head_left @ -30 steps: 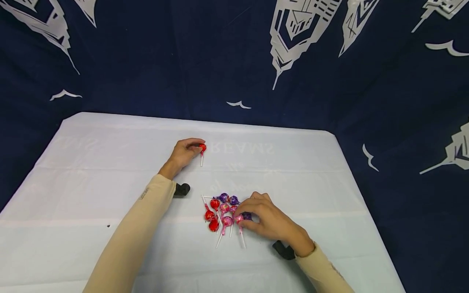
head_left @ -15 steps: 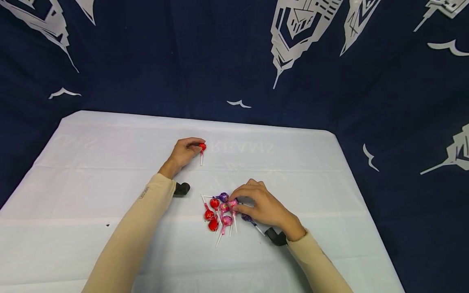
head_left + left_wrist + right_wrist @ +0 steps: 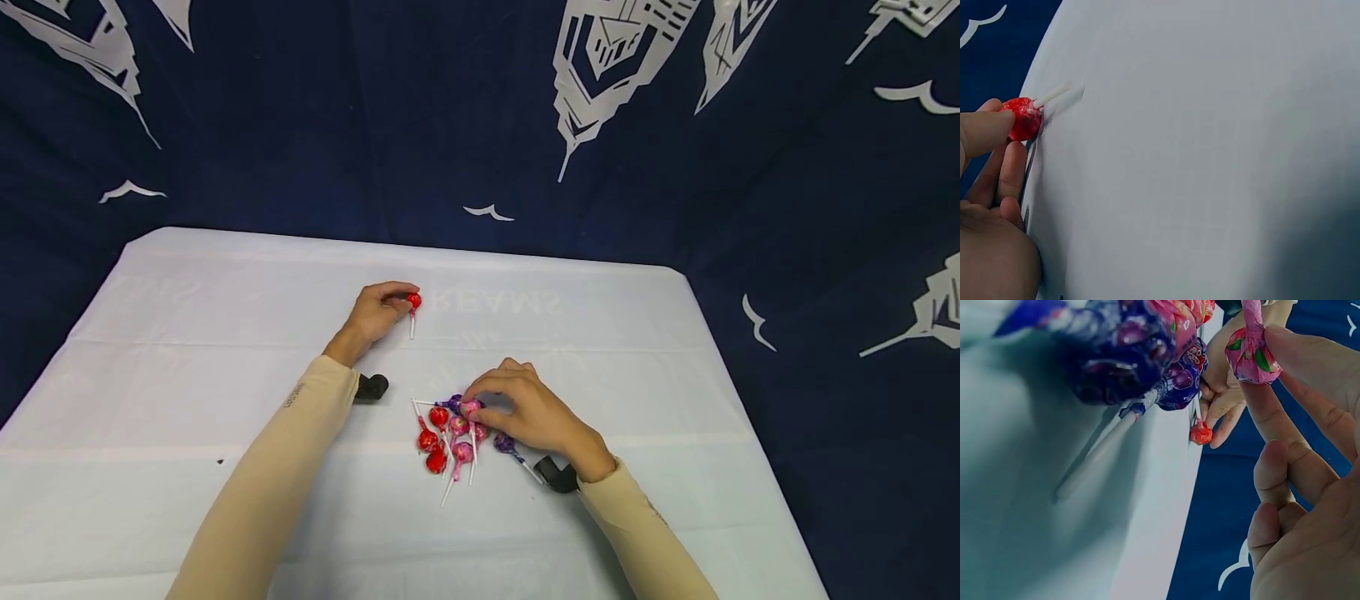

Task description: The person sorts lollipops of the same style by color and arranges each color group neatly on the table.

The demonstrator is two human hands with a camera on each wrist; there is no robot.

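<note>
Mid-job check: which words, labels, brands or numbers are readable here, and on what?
"REAMS": pale, flipped lettering on the white cloth table cover, head view; other lettering there is too faint.
Left beige fabric sleeve: dark print, too small.
Right beige fabric sleeve: dark print, too small.
Round purple-wrapped lollipop, right wrist view: red logo, too blurred.
I can read no numbers.

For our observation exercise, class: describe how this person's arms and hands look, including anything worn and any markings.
The left sleeve and right sleeve are long and beige. A small dark marking, too small to read, sits near the left one's end. A left black piece and right black piece jut out by the wrists. The left hand and right hand are gloveless.
</note>
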